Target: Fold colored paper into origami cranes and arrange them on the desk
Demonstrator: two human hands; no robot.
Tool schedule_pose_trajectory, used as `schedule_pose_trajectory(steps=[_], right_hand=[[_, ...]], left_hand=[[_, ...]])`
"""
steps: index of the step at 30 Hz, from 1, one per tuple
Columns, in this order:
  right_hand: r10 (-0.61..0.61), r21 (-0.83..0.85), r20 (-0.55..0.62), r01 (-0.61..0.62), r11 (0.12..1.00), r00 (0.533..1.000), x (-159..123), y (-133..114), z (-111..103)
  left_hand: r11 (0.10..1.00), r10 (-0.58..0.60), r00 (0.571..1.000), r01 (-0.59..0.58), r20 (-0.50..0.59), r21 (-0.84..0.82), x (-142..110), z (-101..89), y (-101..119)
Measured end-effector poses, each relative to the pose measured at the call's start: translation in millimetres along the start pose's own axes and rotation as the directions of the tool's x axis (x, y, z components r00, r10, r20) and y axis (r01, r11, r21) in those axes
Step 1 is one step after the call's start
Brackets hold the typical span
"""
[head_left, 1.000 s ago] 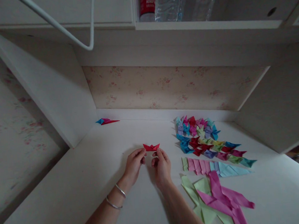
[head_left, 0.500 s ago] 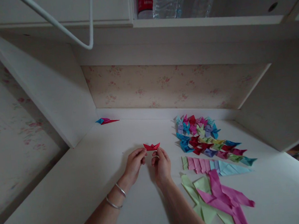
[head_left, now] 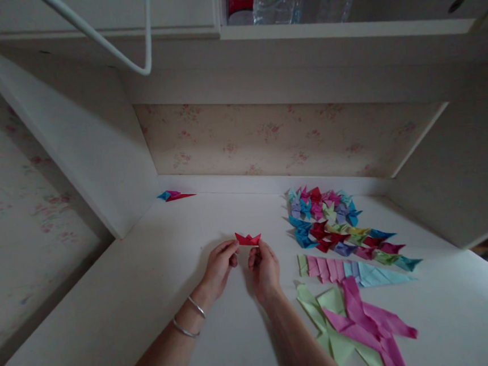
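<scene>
A small red folded paper boat (head_left: 248, 240) is held up between my two hands over the white desk. My left hand (head_left: 221, 265) pinches its left end between thumb and forefinger. At the right end, the thumb and fingers of my right hand (head_left: 265, 267) are closed on it, the other fingers curled in. The boat is level, with pointed ends and a small peak in the middle. Two silver bangles (head_left: 190, 319) circle my left wrist.
To the right on the desk (head_left: 160, 304) lie rows of small folded paper pieces (head_left: 346, 236), a strip of pink and blue folds (head_left: 349, 269), and larger green and magenta folded papers (head_left: 374, 325). A folded blue-and-red paper (head_left: 175, 195) lies at the back left. Bottles (head_left: 279, 0) stand on the shelf above.
Almost nothing differs. The whole view has shifted very slightly, and both hands keep their hold on the red paper boat.
</scene>
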State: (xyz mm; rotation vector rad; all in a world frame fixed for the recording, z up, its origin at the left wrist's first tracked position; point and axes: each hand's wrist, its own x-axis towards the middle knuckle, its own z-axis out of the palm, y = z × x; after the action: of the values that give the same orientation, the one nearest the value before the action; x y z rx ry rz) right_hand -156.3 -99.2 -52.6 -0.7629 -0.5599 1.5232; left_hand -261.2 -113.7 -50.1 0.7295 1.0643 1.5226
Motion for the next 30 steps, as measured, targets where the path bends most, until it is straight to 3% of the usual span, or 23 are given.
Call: schedule_pose_trajectory(steps=[14, 27, 30], right_hand=[[-0.022, -0.032, 0.006, 0.022, 0.999, 1.0, -1.8, -0.3, 0.2], [-0.015, -0.003, -0.005, 0.015, 1.0, 1.0, 1.0, 2.4, -1.3], [-0.009, 0.004, -0.01, 0.009, 1.0, 1.0, 1.0, 2.0, -1.0]], left_hand=[[0.999, -0.019, 0.999, 0.021, 0.044, -0.04, -1.7, 0.6, 3.8], [0.988, 0.06, 0.998, -0.064, 0.031, 0.138, -3.3, 3.1, 2.7], [0.966, 0.094, 0.996, -0.09, -0.006, 0.241, -4.7, 4.8, 3.0]])
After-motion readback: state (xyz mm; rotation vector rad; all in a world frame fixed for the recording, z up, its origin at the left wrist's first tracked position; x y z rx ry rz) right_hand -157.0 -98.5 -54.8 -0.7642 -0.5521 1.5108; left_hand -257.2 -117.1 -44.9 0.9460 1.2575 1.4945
